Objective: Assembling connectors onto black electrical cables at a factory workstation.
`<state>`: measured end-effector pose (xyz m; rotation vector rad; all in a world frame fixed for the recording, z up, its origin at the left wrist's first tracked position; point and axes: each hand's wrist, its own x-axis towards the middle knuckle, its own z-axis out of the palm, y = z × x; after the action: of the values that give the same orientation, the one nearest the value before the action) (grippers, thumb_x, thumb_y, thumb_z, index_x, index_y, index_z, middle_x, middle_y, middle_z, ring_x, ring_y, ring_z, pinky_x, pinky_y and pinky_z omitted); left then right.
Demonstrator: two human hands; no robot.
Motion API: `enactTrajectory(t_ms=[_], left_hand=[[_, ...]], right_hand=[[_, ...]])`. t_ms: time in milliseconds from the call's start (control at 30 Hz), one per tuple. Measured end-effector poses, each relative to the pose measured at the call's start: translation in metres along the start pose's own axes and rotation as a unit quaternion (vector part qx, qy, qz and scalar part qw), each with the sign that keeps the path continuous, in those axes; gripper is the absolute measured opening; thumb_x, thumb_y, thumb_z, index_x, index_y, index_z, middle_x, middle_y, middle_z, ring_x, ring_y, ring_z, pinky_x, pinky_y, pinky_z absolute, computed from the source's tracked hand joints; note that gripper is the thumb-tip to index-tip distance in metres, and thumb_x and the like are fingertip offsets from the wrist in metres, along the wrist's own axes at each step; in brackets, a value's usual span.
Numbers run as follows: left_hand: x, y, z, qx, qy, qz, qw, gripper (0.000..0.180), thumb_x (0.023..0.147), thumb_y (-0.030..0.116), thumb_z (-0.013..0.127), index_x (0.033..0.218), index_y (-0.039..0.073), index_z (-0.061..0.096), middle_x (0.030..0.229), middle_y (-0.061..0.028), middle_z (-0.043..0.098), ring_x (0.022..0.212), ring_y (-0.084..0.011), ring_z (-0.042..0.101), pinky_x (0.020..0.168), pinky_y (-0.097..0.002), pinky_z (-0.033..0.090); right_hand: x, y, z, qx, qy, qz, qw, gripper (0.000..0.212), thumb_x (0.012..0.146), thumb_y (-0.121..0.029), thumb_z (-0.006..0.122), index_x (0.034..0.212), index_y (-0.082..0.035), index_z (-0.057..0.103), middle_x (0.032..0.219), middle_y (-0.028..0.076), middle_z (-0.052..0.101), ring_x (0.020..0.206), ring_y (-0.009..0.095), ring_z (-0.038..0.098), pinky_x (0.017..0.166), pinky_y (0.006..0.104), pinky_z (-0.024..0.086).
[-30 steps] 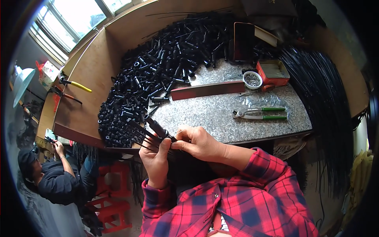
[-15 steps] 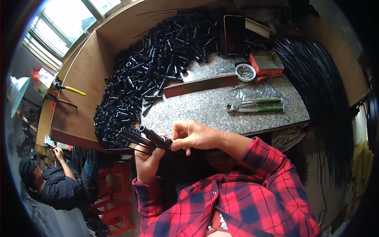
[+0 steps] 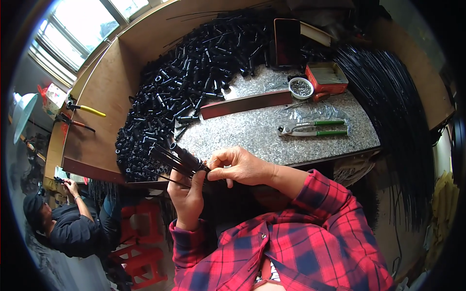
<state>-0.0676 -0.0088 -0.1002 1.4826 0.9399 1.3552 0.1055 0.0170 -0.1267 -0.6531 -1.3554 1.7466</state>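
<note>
- While the left hand (image 3: 187,196) is closed around the lower part of a black, hollow-ended, plastic-looking tube (image 3: 185,156), its thumb presses against the near side, probably to stop the piece turning.
- Several thin, straight black rods (image 3: 167,159) fan up and left beside the tube from the same grip; bunching them there presumably spares the other hand.
- Right hand (image 3: 240,166): thumb and forefinger narrowed at the tube's lower end, beside the left thumb. Cannot tell whether anything sits between the fingertips.
- Tube position: held tilted, open end up-left, by the near edge of the grey, speckled, stone-like desk (image 3: 233,138).
- Beyond, at left, a large heap of short black tubular parts (image 3: 194,72), likely kept within easy left-hand reach.
- A long, flat, dark-red bar (image 3: 247,104) lies across the desk, perhaps as a divider.
- Small metallic bits sit in a round white cup (image 3: 302,98) beside an open red box (image 3: 335,88), presumably against scattering.
- Steel nippers with green handles (image 3: 330,123) lie flat, handles rightward, apparently for a right-hand pickup.
- Far right: a sheaf of long black strands (image 3: 388,97) droops over the edge, seemingly too long for the surface.
</note>
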Motion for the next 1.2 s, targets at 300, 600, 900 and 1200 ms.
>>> enactTrajectory(t_ms=[300,600,900,1200], left_hand=[[0.001,0.007,-0.006,-0.018,0.003,-0.019,1.000,0.033,0.086,-0.001,0.060,0.118,-0.005,0.052,0.097,-0.0115,0.065,0.088,-0.0151,0.063,0.081,-0.0259,0.049],[0.000,0.004,-0.022,-0.005,-0.010,0.020,1.000,0.028,0.083,-0.001,0.065,0.110,-0.004,0.057,0.097,-0.0097,0.065,0.086,-0.0136,0.062,0.081,-0.0256,0.049],[-0.007,-0.007,0.026,-0.012,0.144,0.152,0.978,0.054,0.089,0.011,0.062,0.130,-0.002,0.030,0.106,-0.0089,0.052,0.094,-0.0137,0.054,0.085,-0.0271,0.043],[-0.003,-0.005,0.008,0.036,0.113,0.048,0.992,0.046,0.090,0.003,0.054,0.130,-0.001,0.029,0.104,-0.0064,0.048,0.095,-0.0117,0.049,0.090,-0.0269,0.038]], right_hand=[[0.003,-0.008,0.004,0.031,0.020,0.031,0.999,0.021,0.084,-0.023,0.069,0.076,-0.005,0.061,0.067,0.000,0.057,0.050,0.006,0.051,0.043,0.0189,0.042],[0.001,-0.022,0.009,0.010,-0.003,0.061,0.998,0.017,0.084,-0.017,0.068,0.078,-0.004,0.060,0.078,0.001,0.058,0.054,0.005,0.051,0.044,0.0180,0.042],[0.013,-0.006,0.038,-0.100,0.123,-0.093,0.983,0.019,0.084,-0.014,0.067,0.074,-0.002,0.057,0.078,0.002,0.061,0.055,0.005,0.052,0.042,0.0198,0.042],[0.020,0.006,0.042,-0.252,0.167,-0.204,0.931,0.009,0.081,-0.004,0.064,0.075,0.002,0.060,0.075,0.010,0.061,0.071,0.019,0.059,0.061,0.0292,0.046]])
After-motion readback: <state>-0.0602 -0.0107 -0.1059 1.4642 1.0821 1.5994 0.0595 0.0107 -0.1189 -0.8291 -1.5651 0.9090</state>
